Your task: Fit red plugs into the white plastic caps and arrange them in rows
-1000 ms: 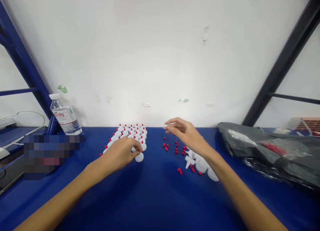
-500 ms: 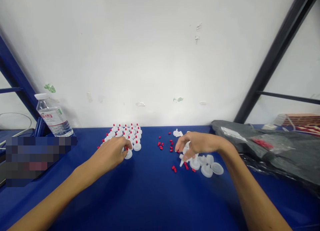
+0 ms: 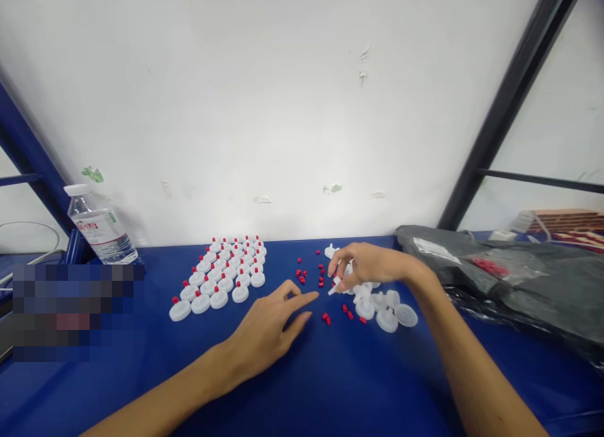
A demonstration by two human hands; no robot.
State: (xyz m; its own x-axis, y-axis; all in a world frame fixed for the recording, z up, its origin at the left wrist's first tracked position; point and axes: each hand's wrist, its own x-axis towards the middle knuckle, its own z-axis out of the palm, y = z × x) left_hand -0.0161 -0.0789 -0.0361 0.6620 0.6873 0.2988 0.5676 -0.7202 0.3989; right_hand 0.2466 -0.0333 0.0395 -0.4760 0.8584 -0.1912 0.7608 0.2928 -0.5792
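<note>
Right hand (image 3: 370, 262) pinches white spout cap (image 3: 335, 288), just beyond left hand's (image 3: 267, 327) fingertips; left spread, near loose red caps (image 3: 328, 321).

No words I can read: red characters (image 3: 87, 227) on bottle (image 3: 100, 226) label (image 3: 104, 231) blurred; white sticker (image 3: 436, 250) on dark bag (image 3: 538, 298) too small.

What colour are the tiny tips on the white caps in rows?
The tips are red, seen best in the head view.
</note>
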